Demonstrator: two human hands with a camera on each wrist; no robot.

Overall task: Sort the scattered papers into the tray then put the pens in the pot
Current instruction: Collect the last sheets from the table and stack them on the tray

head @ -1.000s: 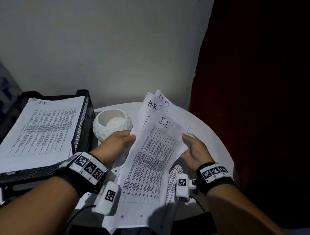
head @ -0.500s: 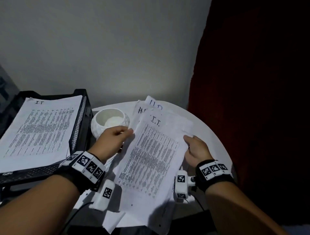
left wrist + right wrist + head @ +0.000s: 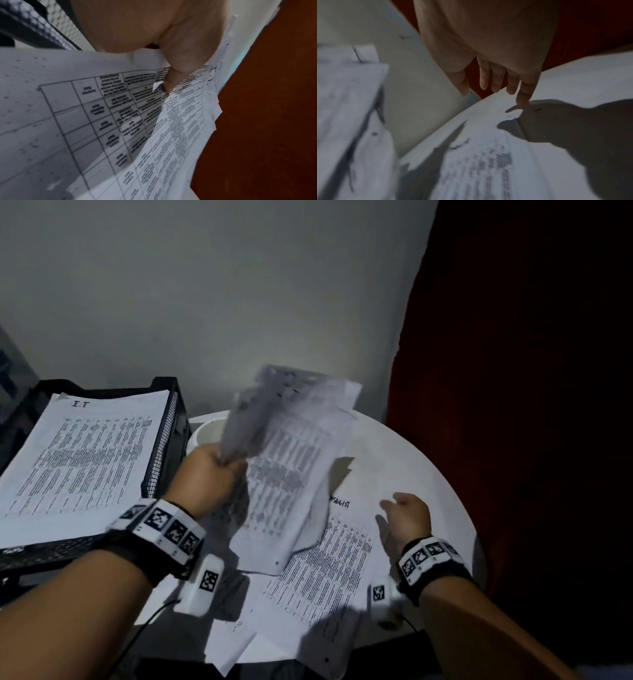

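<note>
My left hand point(image 3: 212, 470) grips a bundle of printed papers point(image 3: 287, 460) by its left edge and holds it lifted and blurred over the round white table point(image 3: 421, 460). In the left wrist view the thumb point(image 3: 173, 78) pinches the top sheet point(image 3: 187, 116), marked "I.T.". My right hand point(image 3: 404, 515) hovers open, fingers spread, over a loose printed sheet point(image 3: 329, 570) lying flat on the table; its fingers point(image 3: 522, 97) hold nothing. The black mesh tray point(image 3: 164, 453) at left carries a paper stack point(image 3: 78, 460) headed "I.T.". The white pot point(image 3: 209, 433) is mostly hidden behind the lifted papers. No pens show.
More sheets point(image 3: 236, 642) overhang the table's near edge. A dark red curtain point(image 3: 513, 405) hangs close on the right, and a pale wall point(image 3: 205, 302) stands behind the table and tray.
My right hand has let go of the papers and dropped toward the table. The left hand alone now swings the bundle up and leftward, uncovering a sheet on the table.
</note>
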